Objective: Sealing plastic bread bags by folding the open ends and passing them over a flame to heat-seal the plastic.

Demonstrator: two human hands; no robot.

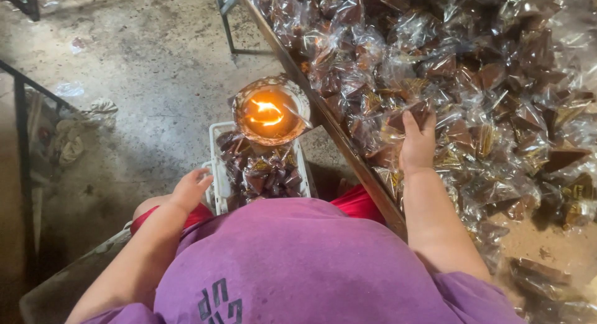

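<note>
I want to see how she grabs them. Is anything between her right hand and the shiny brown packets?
Nothing visible. The right hand already rests on the packets piled on the table, fingers touching one. The flame bowl and the white basket sit off to the side, by the left hand.

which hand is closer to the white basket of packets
Left. The left hand rests at the white basket's left rim, about touching it. The right hand is off to the basket's right, up on the table, on the pile of wrapped packets.
</note>
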